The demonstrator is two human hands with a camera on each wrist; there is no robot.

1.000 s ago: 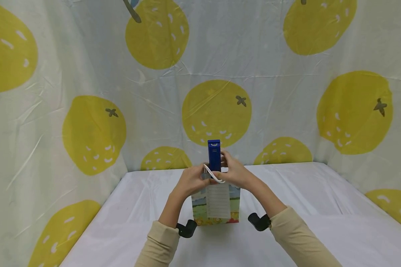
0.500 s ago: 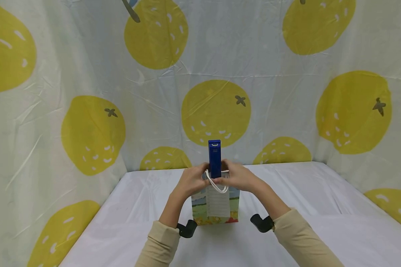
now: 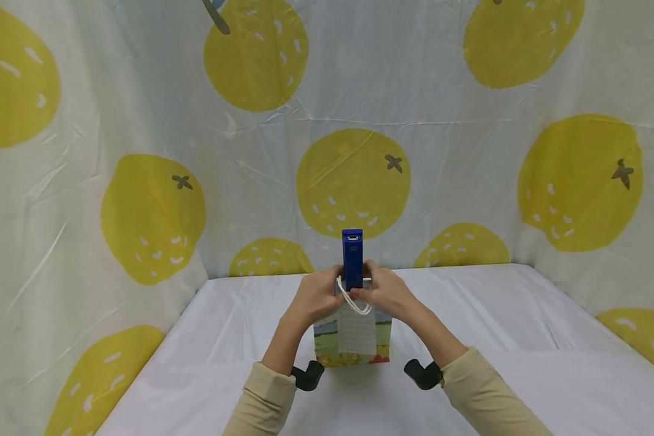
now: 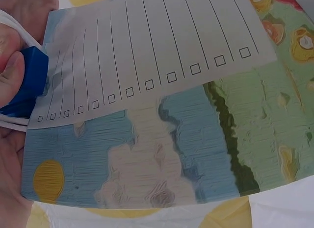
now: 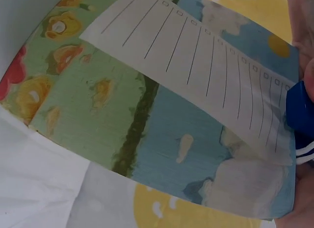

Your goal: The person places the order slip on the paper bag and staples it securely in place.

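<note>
A blue stapler (image 3: 352,257) stands upright at the top edge of a small painted gift bag (image 3: 383,339). My right hand (image 3: 389,293) grips the stapler's lower part from the right, thumb in front. From the left, my left hand (image 3: 318,295) holds the top of the bag beside the stapler; its fingertips are partly hidden. A white cord handle (image 3: 354,303) loops down in front between the hands. A white paper (image 3: 356,334) with lines and small boxes lies against the bag's front. Both wrist views show the paper (image 4: 147,46) and the stapler's blue end (image 5: 299,108).
The bag stands on a table with a white cloth (image 3: 240,327). A curtain (image 3: 441,181) printed with yellow fruit hangs behind and at both sides. Black wrist cameras (image 3: 424,374) sit on both forearms near the beige sleeves.
My right hand has come down from the stapler's middle to its lower part. The cord loop hangs lower. My left hand, the bag and the stapler have barely moved.
</note>
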